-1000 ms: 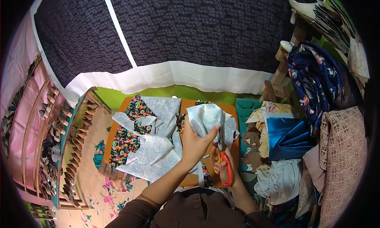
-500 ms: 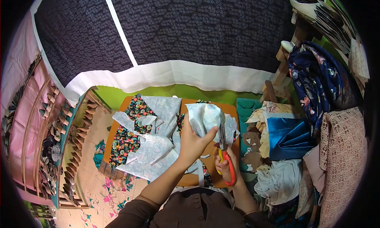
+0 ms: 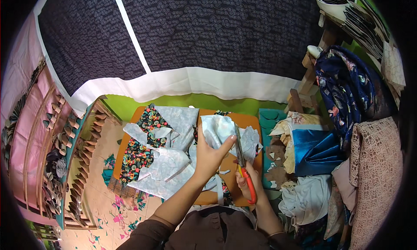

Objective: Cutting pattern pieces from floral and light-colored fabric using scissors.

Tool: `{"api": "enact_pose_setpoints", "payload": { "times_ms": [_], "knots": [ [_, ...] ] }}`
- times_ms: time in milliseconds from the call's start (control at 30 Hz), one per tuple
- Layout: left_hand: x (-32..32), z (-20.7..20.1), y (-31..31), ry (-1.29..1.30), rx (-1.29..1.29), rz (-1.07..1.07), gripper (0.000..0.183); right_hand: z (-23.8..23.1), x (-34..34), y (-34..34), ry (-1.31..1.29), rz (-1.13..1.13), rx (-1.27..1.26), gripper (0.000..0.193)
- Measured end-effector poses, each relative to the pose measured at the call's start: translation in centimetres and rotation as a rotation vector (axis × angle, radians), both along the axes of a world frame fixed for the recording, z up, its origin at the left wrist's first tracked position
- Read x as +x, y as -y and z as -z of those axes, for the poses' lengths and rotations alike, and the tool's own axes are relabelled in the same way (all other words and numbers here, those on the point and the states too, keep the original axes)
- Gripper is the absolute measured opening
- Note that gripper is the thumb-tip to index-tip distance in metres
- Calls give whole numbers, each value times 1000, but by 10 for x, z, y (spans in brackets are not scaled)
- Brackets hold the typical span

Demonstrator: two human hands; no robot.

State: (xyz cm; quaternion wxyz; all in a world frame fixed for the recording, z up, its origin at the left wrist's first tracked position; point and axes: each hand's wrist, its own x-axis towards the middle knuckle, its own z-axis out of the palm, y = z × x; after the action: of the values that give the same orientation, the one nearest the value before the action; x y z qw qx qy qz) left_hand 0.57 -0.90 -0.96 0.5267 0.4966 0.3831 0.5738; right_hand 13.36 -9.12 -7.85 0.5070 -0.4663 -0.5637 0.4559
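Observation:
My left hand [image 3: 211, 152] is closed on a piece of pale fabric [image 3: 217, 127], its thumb pressed along the right side. My right hand [image 3: 248, 182] grips a pair of scissors [image 3: 247, 176] with red and yellow handles. The blades point up and lie along the fabric's right edge, close to my left thumb. Whether they are parted is hard to make out. Behind them another loose pale piece [image 3: 249, 141] lies on the brown table [image 3: 256, 120]. Left of my hands, black floral fabric [image 3: 134, 165] with a pale reverse is spread in folded pieces.
Shelves with rows of shoe-shaped pieces [image 3: 82, 163] stand at the left, with scraps [image 3: 119, 202] on the floor. Folded blue satin [image 3: 317, 152], white cloth [image 3: 306, 200] and pink lace fabric [image 3: 375, 180] are piled at the right. A dark patterned cloth [image 3: 217, 33] hangs behind the table.
The held fabric has turned and shifted slightly left and down. The scissors have tilted, with their tips moving left. The loose pale piece behind shows more.

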Motion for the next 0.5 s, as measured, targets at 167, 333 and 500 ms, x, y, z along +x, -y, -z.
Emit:
{"api": "enact_pose_setpoints", "payload": {
  "times_ms": [167, 333, 500],
  "knots": [
    [1, 8, -3, 60, -56, -83, 52, -4, -5, 3, 120, 34, 14, 51],
    [1, 1, 0, -36, 35, -55, 60, -1, -2, 5, -14, 6, -18, 55],
    [-1, 6, -5, -47, 37, -30, 64, -4, 2, 5, -24, -27, -48, 61]
  ]
}}
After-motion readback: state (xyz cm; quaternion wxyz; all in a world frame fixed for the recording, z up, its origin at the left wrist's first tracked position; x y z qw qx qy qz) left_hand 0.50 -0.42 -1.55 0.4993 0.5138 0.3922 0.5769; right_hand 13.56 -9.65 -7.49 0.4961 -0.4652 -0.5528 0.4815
